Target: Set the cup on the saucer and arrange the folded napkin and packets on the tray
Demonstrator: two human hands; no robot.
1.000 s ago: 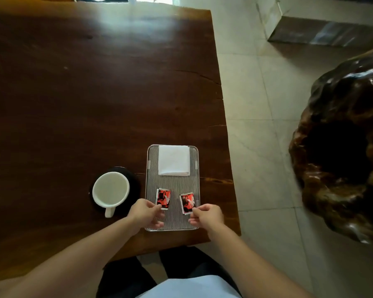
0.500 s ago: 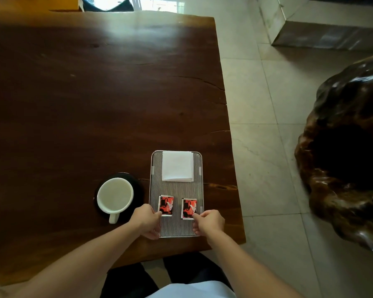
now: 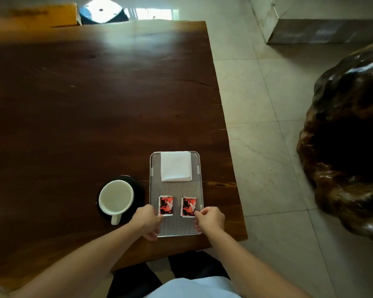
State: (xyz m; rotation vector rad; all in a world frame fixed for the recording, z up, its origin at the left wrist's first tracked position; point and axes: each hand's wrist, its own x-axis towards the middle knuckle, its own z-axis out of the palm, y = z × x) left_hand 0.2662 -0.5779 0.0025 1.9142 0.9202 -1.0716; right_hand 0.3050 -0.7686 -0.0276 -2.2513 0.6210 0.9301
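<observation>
You sit at a large dark wooden table (image 3: 95, 104), and its right edge runs beside a floor of pale tiles (image 3: 256, 125). A big glossy dark brown root-like object (image 3: 349, 143) stands on the floor at the right. A stone step or block (image 3: 321, 24) is at the far right.

Near your side of the table lies a metal tray (image 3: 176, 190) with a fine striped surface. At its far end rests the folded white napkin (image 3: 176, 166), flat and square to the tray. Nearer to you, two red and black packets lie side by side, apart from each other: the left packet (image 3: 166, 205) and the right packet (image 3: 188, 206).

Just left of the tray, the white cup (image 3: 116, 199) stands on the dark saucer (image 3: 138, 190), with its handle pointing to you. What it holds, you cannot tell.

Your left hand (image 3: 146, 220) has curled fingers that touch the near corner of the left packet. Your right hand (image 3: 209, 219) pinches the near right corner of the right packet with its fingertips.
</observation>
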